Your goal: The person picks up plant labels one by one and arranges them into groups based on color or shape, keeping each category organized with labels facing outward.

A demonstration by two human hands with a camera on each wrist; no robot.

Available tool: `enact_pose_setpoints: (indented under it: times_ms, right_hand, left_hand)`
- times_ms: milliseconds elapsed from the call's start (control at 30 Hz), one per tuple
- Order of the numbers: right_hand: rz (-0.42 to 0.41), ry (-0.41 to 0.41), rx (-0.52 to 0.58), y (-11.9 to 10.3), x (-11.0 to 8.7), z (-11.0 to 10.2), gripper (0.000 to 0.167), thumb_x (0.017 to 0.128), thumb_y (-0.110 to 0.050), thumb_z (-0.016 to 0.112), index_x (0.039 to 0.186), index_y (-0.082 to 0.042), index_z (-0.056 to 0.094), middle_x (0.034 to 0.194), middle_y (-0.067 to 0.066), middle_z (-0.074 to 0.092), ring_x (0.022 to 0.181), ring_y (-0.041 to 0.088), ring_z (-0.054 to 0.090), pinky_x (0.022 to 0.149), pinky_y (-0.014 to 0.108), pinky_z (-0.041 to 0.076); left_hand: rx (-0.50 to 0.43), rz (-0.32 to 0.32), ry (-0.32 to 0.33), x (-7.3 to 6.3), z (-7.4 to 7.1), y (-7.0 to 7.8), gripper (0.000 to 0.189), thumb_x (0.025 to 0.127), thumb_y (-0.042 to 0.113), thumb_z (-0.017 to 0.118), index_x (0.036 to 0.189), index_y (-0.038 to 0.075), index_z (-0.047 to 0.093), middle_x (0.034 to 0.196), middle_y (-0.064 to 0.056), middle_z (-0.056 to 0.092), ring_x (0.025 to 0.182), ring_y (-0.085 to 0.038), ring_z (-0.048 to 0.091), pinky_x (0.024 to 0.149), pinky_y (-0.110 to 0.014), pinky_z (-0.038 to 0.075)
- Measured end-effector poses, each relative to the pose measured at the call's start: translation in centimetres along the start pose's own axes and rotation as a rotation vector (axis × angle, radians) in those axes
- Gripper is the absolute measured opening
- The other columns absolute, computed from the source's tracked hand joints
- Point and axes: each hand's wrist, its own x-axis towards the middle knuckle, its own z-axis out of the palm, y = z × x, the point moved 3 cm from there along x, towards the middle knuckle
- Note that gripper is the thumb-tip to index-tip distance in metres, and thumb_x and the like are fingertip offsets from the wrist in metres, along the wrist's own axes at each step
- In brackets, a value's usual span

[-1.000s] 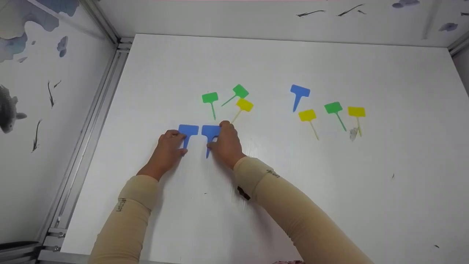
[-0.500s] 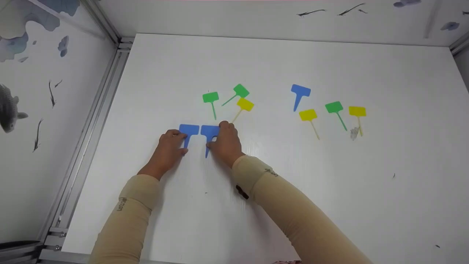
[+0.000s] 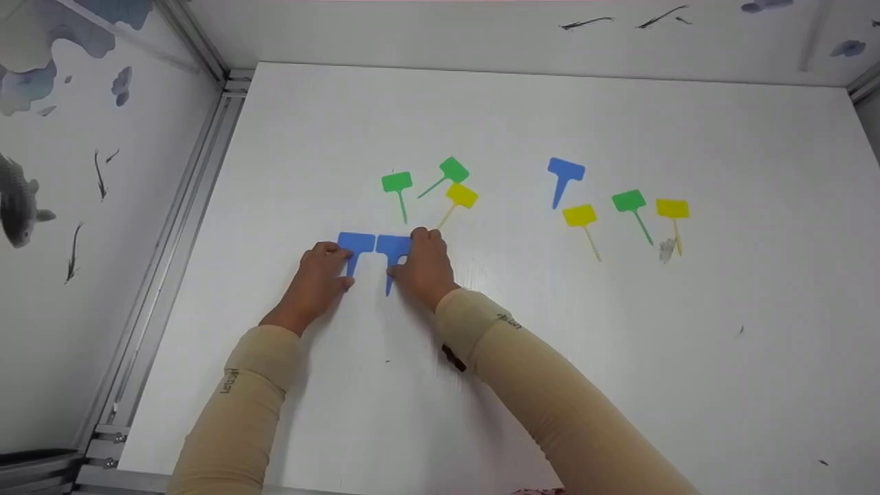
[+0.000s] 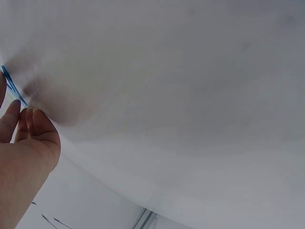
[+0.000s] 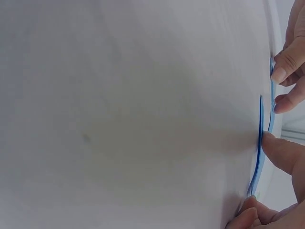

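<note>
Right hand (image 3: 427, 270) holds blue tag (image 3: 391, 245)

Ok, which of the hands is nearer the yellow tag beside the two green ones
Right. In the head view, the right hand is just below the stem of the yellow tag; the left hand is farther off, down and left.

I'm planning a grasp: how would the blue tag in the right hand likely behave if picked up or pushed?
The blue tag, thin edge-on in the right wrist view, is probably light. Its flat shape suggests it would slide over the table rather than roll. Its stem is slimmer than its head, so it may bend there first.
</note>
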Motion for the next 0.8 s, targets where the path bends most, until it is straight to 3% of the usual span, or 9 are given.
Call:
enact_pose_setpoints:
  times_ms: [233, 567, 800]
  right_hand:
    - [-0.015, -0.004, -0.014, -0.06, -0.09, -0.05, 0.065, 0.088, -0.028, 0.071, 0.139, -0.005, 0.039, 0.131, 0.013, 0.043, 0.118, 0.022, 0.045, 0.109, 0.033, 0.035]
    - [-0.017, 0.005, 0.005, 0.07, -0.17, 0.09, 0.063, 0.088, -0.029, 0.07, 0.138, -0.006, 0.04, 0.13, 0.012, 0.042, 0.118, 0.022, 0.043, 0.109, 0.032, 0.035]
    - [-0.006, -0.005, 0.027, 0.0, -0.33, 0.0, 0.063, 0.088, -0.03, 0.07, 0.139, -0.008, 0.039, 0.132, 0.012, 0.041, 0.119, 0.022, 0.043, 0.109, 0.032, 0.035]
  left_hand:
    - [-0.013, -0.005, 0.009, 0.07, 0.11, -0.15, 0.048, 0.095, 0.012, 0.061, 0.14, 0.002, 0.048, 0.143, -0.019, 0.04, 0.136, -0.035, 0.033, 0.112, -0.045, 0.029]
    - [-0.116, -0.037, 0.009, -0.15, -0.13, -0.31, 0.044, 0.096, 0.014, 0.059, 0.138, 0.003, 0.049, 0.144, -0.018, 0.039, 0.139, -0.035, 0.029, 0.114, -0.046, 0.025]
    - [-0.143, -0.004, 0.095, -0.62, -0.86, -0.2, 0.042, 0.096, 0.012, 0.06, 0.136, 0.004, 0.052, 0.139, -0.017, 0.044, 0.132, -0.033, 0.04, 0.111, -0.045, 0.032]
